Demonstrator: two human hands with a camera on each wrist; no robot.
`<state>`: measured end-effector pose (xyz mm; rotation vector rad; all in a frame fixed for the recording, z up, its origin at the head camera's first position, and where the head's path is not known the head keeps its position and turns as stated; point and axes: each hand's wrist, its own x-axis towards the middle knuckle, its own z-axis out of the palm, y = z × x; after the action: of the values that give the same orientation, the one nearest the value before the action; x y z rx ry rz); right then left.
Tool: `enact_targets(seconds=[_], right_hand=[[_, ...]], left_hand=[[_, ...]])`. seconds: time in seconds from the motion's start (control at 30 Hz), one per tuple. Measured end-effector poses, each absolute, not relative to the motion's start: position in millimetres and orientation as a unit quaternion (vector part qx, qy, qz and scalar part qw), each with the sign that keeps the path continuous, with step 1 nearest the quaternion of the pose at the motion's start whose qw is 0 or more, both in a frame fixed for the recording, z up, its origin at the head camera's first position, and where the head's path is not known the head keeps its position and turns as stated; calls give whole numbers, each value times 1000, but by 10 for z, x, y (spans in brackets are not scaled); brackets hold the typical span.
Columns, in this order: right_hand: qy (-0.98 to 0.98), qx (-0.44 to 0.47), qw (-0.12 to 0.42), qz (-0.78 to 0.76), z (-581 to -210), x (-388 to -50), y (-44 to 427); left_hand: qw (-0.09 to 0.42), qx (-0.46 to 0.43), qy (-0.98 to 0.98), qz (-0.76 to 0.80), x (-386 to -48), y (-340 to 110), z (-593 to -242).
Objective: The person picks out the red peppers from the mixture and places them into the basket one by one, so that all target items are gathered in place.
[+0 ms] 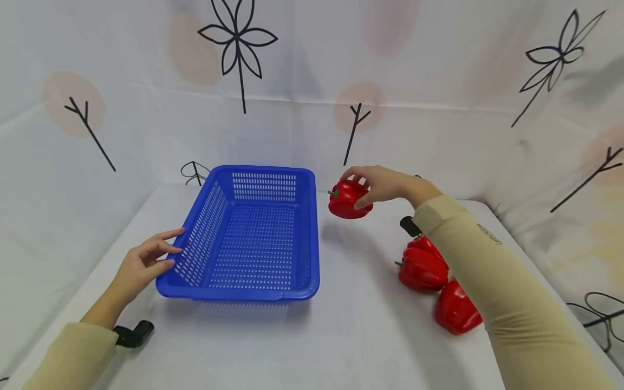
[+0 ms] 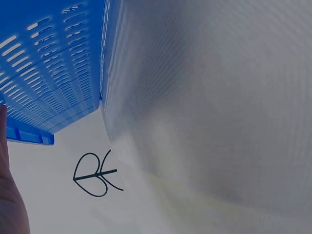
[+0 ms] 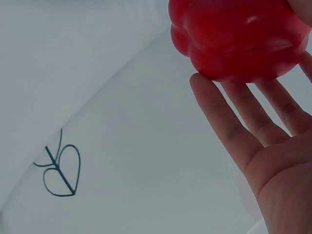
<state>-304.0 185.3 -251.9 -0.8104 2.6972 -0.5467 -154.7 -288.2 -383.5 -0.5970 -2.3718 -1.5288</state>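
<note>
In the head view my right hand point(image 1: 382, 183) grips a red bell pepper point(image 1: 345, 201) with a green stem, held above the table to the right of a blue plastic basket point(image 1: 316, 233). The right wrist view shows the pepper point(image 3: 243, 39) between the fingertips and the thumb. My left hand point(image 1: 141, 265) touches the basket's left rim with its fingertips, its fingers loosely bent. In the left wrist view only a sliver of that hand point(image 2: 9, 195) shows beside the basket wall point(image 2: 53, 63). The basket's slotted floor has nothing on it.
Several more red bell peppers lie on the right of the white table point(image 1: 361, 325), including one pepper point(image 1: 423, 269) and a nearer one point(image 1: 457, 309); my right sleeve point(image 1: 507, 292) partly covers them. A white patterned cloth point(image 1: 302, 65) hangs behind the table.
</note>
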Motion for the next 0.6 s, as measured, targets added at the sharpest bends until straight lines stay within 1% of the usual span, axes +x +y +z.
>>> enact_targets(seconds=[0.4, 0.6], right_hand=[[932, -274, 136, -194, -2426, -3005, 1602], [928, -292, 134, -188, -2403, -3002, 1478]], left_hand=[[130, -210, -812, -529, -1533, -2905, -3850], [132, -209, -813, -527, -1547, -2891, -3856]])
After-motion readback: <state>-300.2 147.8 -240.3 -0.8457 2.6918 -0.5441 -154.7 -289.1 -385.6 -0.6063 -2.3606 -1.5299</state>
